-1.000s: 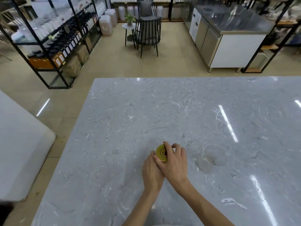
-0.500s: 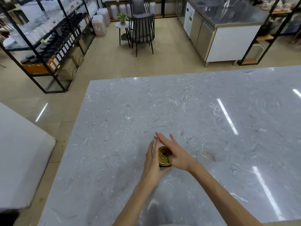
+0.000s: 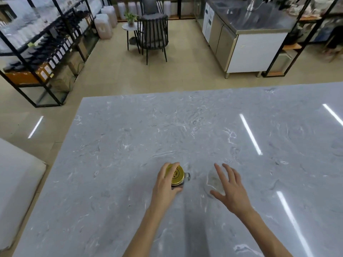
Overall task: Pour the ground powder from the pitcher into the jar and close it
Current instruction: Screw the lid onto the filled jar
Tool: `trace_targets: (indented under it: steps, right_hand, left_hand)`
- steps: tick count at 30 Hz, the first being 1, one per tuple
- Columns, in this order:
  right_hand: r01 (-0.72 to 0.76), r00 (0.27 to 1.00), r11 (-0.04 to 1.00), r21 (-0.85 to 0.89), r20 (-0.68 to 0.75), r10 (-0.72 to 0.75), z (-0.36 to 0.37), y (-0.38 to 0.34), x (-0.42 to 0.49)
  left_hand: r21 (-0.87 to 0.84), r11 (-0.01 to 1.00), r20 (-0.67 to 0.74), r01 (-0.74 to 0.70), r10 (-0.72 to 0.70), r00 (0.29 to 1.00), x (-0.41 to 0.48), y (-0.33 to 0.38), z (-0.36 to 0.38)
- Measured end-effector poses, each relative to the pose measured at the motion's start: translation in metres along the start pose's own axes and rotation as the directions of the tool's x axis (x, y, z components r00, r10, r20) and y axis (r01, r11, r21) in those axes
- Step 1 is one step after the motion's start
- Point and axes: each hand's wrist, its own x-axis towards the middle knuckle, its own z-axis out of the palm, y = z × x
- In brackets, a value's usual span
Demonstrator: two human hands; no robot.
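A small glass jar with a gold lid stands upright on the grey marble table. My left hand is wrapped around the jar's left side, fingers over the lid's edge. To its right lies a clear glass pitcher, hard to make out against the marble. My right hand hovers over the pitcher with its fingers spread; whether it touches the glass I cannot tell.
Beyond the table's far edge is open floor with a dark chair and a small round side table. Black shelving with bottles stands at the left, a steel counter at the right. A white block sits left of the table.
My right hand has left the jar lid and moved right, over the pitcher. My left hand stays on the jar. The camera view has tilted up slightly.
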Motion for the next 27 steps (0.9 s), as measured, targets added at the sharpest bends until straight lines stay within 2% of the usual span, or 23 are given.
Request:
trace_targets:
  steps: [9, 13, 21, 25, 27]
  right_hand:
    - [-0.014, 0.998, 0.999, -0.032, 0.054, 0.016, -0.024, 0.014, 0.169]
    - [-0.023, 0.998, 0.990, -0.139, 0.061, 0.032, -0.036, 0.030, 0.215]
    - [-0.140, 0.985, 0.981, -0.131, 0.085, 0.152, -0.050, 0.045, 0.242]
    - [-0.143, 0.990, 0.976, -0.165, -0.020, 0.142, -0.029, 0.039, 0.218]
    - [-0.162, 0.986, 0.973, -0.166, 0.002, 0.165, -0.033, 0.036, 0.219]
  left_hand:
    - [0.214, 0.956, 0.028, 0.201, -0.211, 0.977, 0.145, 0.029, -0.017]
    - [0.311, 0.917, 0.047, 0.249, -0.276, 0.960, 0.192, 0.034, -0.026]
    - [0.440, 0.848, 0.051, 0.295, -0.352, 0.935, 0.219, 0.013, -0.054]
    - [0.463, 0.851, 0.042, 0.246, -0.298, 0.954, 0.206, 0.003, -0.045]
    - [0.495, 0.836, 0.053, 0.237, -0.301, 0.952, 0.204, 0.006, -0.046]
